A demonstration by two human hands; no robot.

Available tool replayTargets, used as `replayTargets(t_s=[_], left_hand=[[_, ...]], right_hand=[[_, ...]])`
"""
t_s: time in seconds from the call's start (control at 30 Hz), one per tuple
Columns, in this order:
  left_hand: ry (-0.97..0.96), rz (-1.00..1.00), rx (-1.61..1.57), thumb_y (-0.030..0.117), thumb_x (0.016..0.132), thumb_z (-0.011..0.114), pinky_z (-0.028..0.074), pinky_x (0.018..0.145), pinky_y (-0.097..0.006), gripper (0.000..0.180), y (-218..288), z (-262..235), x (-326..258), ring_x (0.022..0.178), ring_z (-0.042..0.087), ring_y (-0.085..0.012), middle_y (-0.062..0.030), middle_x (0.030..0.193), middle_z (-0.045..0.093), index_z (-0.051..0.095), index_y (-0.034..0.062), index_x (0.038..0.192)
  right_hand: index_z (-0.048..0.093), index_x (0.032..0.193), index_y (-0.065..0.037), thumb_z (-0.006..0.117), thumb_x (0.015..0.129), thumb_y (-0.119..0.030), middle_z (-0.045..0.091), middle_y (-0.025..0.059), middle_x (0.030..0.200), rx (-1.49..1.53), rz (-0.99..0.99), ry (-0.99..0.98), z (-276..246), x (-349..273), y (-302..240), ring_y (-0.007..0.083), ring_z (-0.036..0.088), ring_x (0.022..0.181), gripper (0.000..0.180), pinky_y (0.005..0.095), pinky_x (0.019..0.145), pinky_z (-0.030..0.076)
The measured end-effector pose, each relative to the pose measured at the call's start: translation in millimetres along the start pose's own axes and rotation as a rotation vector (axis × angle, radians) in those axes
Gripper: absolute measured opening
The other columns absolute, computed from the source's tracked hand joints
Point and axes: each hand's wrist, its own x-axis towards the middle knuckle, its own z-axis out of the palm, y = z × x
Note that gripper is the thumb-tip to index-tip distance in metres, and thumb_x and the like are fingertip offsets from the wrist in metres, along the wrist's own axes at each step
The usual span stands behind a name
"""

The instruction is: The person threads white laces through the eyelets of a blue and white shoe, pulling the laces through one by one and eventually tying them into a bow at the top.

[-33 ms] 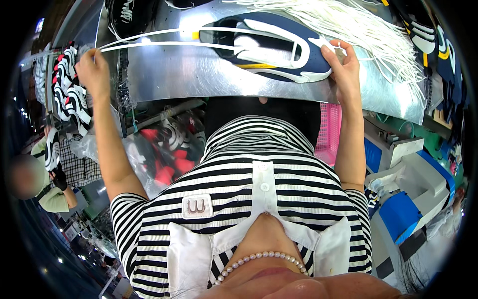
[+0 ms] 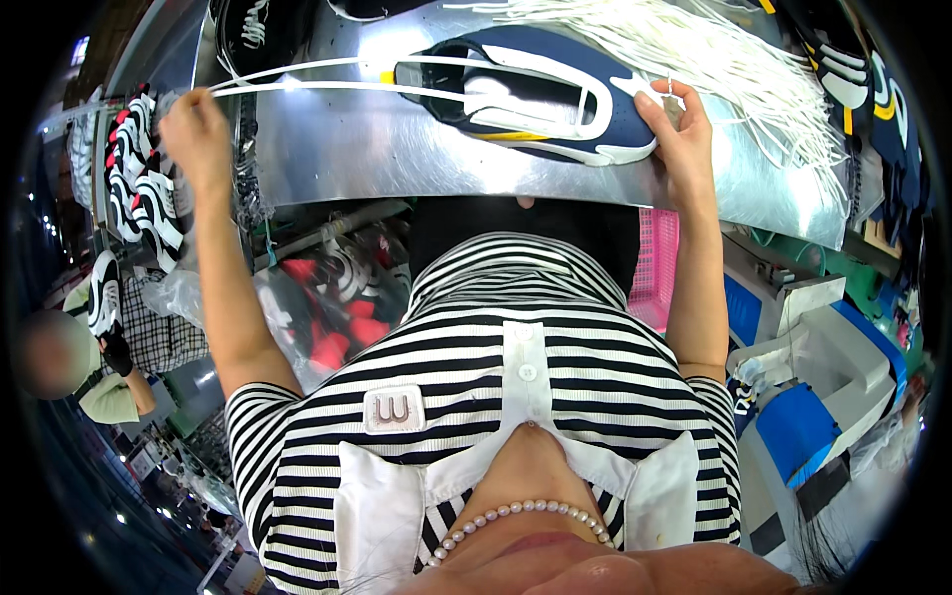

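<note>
A navy and white sneaker upper (image 2: pixel 620 89) lies on the metal table, its toe pointing right and its opening facing up. My right hand (image 2: pixel 677 129) pinches its toe end between thumb and fingers. Out to the left, my left hand (image 2: pixel 195 134) is closed on a white shoelace (image 2: pixel 297 85), somewhat smeared by motion. Two strands of the lace run from that hand across to the shoe's opening, stretched nearly straight. A yellow tab (image 2: pixel 388 76) shows at the heel.
Loose white laces (image 2: pixel 684 50) spread over the table (image 2: pixel 357 169) at the far right. Black shoes (image 2: pixel 260 40) stand far left, and a rack of shoes (image 2: pixel 144 183) is beyond. Below the table are bagged shoe parts (image 2: pixel 337 297) and a pink basket (image 2: pixel 654 263). Another person (image 2: pixel 149 327) holds a shoe at left.
My left hand has shifted slightly right and toward the far side with the lace. The sneaker upper and my right hand have moved a little to the left.
</note>
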Motion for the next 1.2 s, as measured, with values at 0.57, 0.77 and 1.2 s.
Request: replayTargets(t_s=[0.57,0.77,1.2], left_hand=[[-0.598,0.0,-1.174,0.007,0.093,0.063,0.045,0.071,-0.024,0.01,235.8,8.2,19.4,0.076,0.052,-0.0086,-0.0034,0.094,0.062,0.063,-0.0011,0.098],[-0.645,-0.27,-1.39,0.009,0.094,0.064,0.045,0.075,-0.022,0.011,243.4,15.2,-0.8,0.082,0.054,-0.0063,-0.0009,0.096,0.063,0.063,-0.001,0.099],[-0.722,-0.503,-1.558,0.015,0.095,0.064,0.046,0.083,-0.023,0.016,246.5,4.8,-4.2,0.088,0.057,-0.0078,-0.0008,0.093,0.065,0.066,0.0009,0.102]], right_hand=[[0.064,0.105,-0.002,0.074,0.085,-0.034,0.07,0.0151,0.082,-1.057,-0.696,0.241,40.7,7.3,-21.0,0.0293,0.066,0.068,0.039,0.0364,0.062,0.05],[0.066,0.111,0.0,0.072,0.087,-0.022,0.073,0.0116,0.088,-0.291,-0.284,-0.148,74.4,-6.6,-14.0,0.0152,0.068,0.078,0.033,0.0281,0.072,0.052],[0.061,0.117,0.001,0.061,0.094,-0.009,0.073,0.0053,0.086,-0.371,-0.287,-0.092,74.4,-11.7,-23.0,0.0059,0.059,0.066,0.025,0.022,0.06,0.046]])
